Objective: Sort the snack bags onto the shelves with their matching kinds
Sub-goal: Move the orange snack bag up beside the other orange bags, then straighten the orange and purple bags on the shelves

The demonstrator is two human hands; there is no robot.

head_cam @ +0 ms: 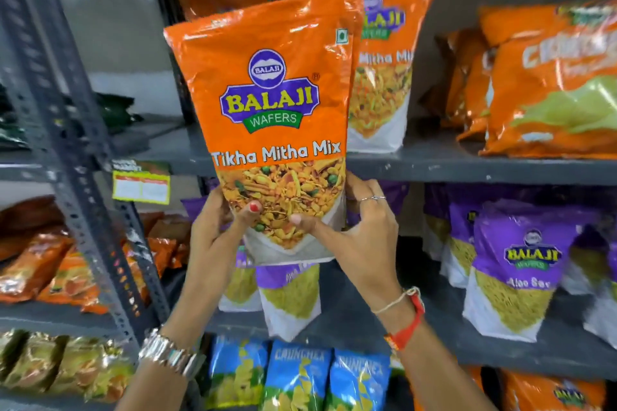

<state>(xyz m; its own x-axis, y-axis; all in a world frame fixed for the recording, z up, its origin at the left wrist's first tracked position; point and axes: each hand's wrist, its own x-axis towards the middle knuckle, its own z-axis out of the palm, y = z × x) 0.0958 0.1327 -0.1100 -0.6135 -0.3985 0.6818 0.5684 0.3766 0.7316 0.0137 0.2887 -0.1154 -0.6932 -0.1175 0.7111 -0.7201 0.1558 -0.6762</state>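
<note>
Gripping the Tikha Mitha Mix bag [277,117] at its base, left hand [217,237] and right hand [364,230] hold it upright before the grey shelf [467,167], a matching bag [380,77] standing just behind.

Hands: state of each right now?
Left hand: closed on the Tikha Mitha Mix bag, lower left edge.
Right hand: gripping the same bag, lower right edge.

Setting: a shop or its stockroom. Grey slotted-steel racks [76,130] carry tiers of packaged snacks grouped by kind: orange bags [380,53] on the upper shelf [467,165], purple bags [521,274] below, blue bags [297,377] lowest. A yellow label [141,186] hangs at a shelf edge.
</note>
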